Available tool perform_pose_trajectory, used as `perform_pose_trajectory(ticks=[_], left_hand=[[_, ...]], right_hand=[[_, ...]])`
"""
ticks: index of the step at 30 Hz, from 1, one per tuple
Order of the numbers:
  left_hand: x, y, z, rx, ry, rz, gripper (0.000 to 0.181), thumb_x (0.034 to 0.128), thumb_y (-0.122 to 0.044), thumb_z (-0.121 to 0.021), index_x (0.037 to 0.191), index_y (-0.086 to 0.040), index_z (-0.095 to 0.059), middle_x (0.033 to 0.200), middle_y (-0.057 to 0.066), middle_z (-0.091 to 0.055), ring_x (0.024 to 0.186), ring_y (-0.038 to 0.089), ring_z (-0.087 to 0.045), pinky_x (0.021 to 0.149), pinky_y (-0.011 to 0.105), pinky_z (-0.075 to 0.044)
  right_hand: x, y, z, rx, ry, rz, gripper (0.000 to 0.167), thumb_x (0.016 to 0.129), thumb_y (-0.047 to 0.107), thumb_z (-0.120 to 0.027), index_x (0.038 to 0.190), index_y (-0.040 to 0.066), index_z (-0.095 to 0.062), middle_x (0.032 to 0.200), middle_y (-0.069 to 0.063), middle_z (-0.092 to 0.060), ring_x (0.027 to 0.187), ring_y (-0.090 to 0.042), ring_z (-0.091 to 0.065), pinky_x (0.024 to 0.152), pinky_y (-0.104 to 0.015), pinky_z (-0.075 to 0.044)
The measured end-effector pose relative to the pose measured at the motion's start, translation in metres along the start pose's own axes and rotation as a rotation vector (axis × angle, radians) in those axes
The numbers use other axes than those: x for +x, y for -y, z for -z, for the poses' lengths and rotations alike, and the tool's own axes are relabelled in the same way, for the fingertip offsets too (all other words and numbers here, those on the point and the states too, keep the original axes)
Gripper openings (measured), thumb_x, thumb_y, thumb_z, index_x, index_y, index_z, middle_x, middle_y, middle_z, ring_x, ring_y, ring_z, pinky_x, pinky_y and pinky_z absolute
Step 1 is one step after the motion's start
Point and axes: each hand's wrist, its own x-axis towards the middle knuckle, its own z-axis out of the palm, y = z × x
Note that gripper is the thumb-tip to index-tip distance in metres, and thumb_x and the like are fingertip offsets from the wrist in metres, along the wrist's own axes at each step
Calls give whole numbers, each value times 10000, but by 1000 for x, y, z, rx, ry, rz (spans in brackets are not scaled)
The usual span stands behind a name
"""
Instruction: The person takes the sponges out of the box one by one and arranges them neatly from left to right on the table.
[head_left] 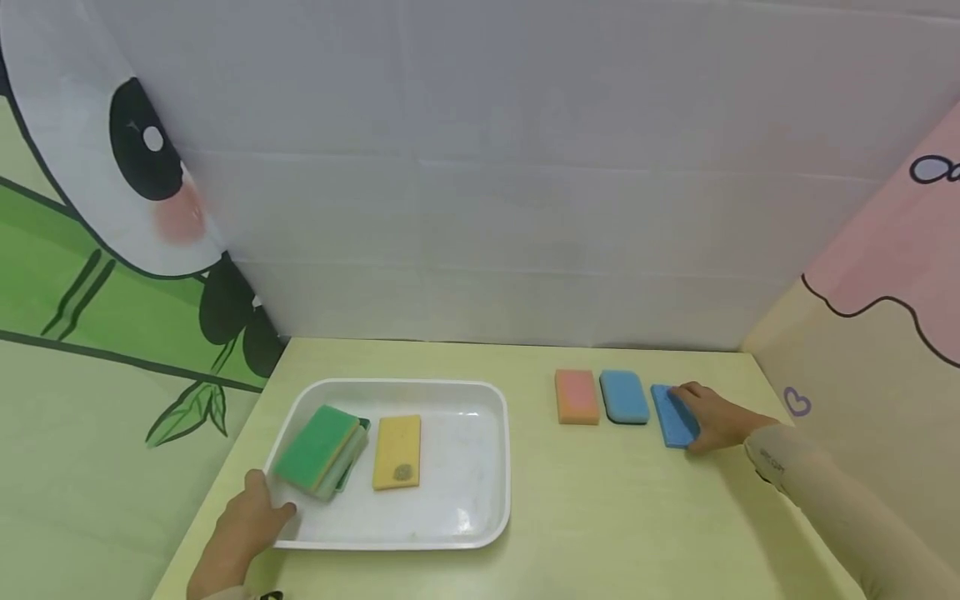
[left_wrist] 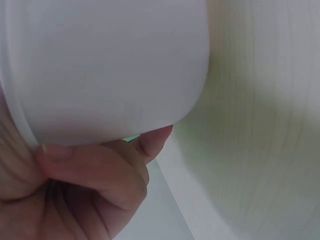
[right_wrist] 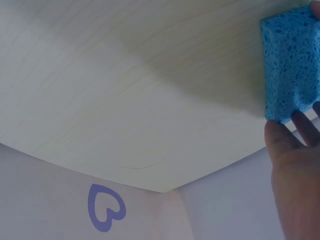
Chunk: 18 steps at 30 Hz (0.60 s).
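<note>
My left hand [head_left: 251, 521] grips the near left corner of a white tray [head_left: 461, 467], its thumb over the rim. The left wrist view shows bent fingers against the tray's outer wall [left_wrist: 115, 65]. Inside the tray, green-and-yellow sponges [head_left: 317, 448] lie stacked and tilted at the left. A flat yellow sponge [head_left: 397, 446] with a dark spot lies beside them. On the right, my right hand [head_left: 720, 417] holds a porous blue sponge [head_left: 672, 417] at its right side, thumb and fingertips at its edges. Part of that sponge is cut off in the right wrist view.
An orange-and-pink sponge [head_left: 577, 397] and a blue sponge with a dark underside [head_left: 624, 397] lie side by side between the tray and my right hand. The pale wooden table [head_left: 600, 508] meets a white back wall [head_left: 480, 250] and printed side walls.
</note>
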Motion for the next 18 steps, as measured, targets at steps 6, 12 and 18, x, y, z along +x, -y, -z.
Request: perform_pose_trajectory(ticks=[6,12,18], left_hand=[[0,1,0,-7,4,5,560,895,-206,-651,1114,108,-243,925,367,-552,801,436,-601,681,554,-471],[1,3,-2,-8,0,2,564,889,-211,-648,1119,110,-246,929,370,-548,801,439,-602,678,554,-474],[3,1,-1,-10,16,14,600,892,-222,-649,1150,130,-237,984,428,-526,840,483,-610,682,555,-488]], right_hand=[[4,-2,-3,-7,-26,10,973,680,252,-881,1426,-89,-358,1347,-291,-411,1187,-435,-460,930,-586,-425],[8,-6,-6,1,-36,19,992,683,262,-896,1442,-81,-358,1373,-290,-402,1214,-450,-451,929,-595,-428],[12,-11,-7,8,-19,13,992,701,255,-881,1458,-79,-335,1409,-299,-374,1255,-470,-418,951,-610,-409]])
